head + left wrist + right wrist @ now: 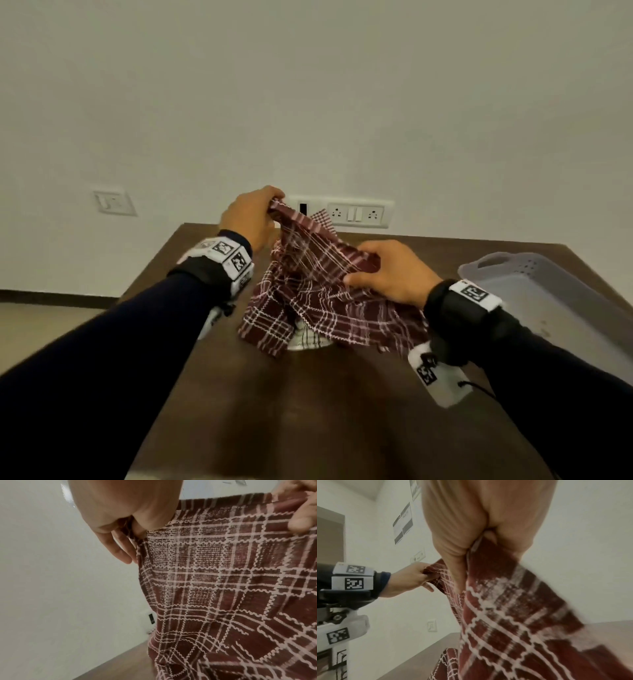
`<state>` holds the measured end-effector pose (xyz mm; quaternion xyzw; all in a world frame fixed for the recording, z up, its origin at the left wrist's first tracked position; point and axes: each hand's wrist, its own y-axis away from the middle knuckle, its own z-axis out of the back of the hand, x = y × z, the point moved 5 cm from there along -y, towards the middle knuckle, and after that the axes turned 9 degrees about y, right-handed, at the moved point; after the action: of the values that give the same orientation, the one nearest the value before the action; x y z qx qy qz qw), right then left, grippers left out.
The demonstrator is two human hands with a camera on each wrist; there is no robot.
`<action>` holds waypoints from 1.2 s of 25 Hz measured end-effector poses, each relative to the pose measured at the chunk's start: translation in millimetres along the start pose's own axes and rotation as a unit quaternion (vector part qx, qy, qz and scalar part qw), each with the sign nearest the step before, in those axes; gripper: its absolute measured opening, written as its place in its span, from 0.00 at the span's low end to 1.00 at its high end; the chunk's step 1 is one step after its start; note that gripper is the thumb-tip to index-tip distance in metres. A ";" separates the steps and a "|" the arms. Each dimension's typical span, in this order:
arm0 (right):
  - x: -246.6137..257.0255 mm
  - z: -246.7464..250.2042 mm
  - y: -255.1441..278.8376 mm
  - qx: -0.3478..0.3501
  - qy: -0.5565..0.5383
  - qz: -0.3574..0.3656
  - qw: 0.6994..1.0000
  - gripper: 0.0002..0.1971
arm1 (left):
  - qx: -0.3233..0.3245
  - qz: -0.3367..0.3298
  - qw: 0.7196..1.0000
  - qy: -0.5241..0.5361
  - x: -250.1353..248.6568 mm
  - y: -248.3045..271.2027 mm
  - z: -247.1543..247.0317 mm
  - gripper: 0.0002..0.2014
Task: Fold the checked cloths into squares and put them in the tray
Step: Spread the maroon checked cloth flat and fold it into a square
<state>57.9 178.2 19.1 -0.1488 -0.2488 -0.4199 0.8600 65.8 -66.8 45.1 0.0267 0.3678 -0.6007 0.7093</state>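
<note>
A maroon checked cloth [318, 291] with white lines hangs crumpled above the brown table [308, 411], held up between both hands. My left hand [251, 216] pinches its upper left corner [135, 536] high near the wall. My right hand [387, 270] grips the upper edge [481, 547] lower and to the right. The cloth [223, 588] spreads loosely between them, and its lower part drapes onto the table. A light checked cloth [308, 337] peeks out beneath it, mostly hidden. The grey tray [548, 294] sits at the table's right side.
A wall with a socket panel [356, 214] and a switch plate [113, 202] stands right behind the table's far edge. Bare table surface lies in front of the cloths, toward me. The tray's inside shows nothing in it.
</note>
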 end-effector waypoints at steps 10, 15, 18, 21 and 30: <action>42.9 165.4 121.8 -0.184 0.213 -0.110 0.953 0.08 | -0.022 0.007 0.998 -0.051 -121.0 46.1 217.3 0.22; 17.6 197.4 129.7 -0.224 0.141 -0.167 0.950 0.09 | 0.004 0.100 0.990 0.099 -99.3 34.5 210.4 0.12; 6.2 203.0 119.1 -0.263 0.071 -0.166 0.948 0.10 | -0.029 0.107 0.980 0.166 -77.4 26.7 184.3 0.15; 9.3 204.7 122.5 -0.370 -0.022 -0.123 0.920 0.14 | -0.097 0.073 0.976 0.181 -71.0 17.1 174.9 0.23; 16.6 158.9 205.9 -0.557 -0.098 -0.045 0.823 0.06 | -0.261 -0.089 0.900 0.336 -93.3 139.6 156.4 0.13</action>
<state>182.4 365.4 150.8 -0.6318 -0.0622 -0.5087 0.5816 263.3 -25.5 154.2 0.0081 0.7290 -0.4993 0.4682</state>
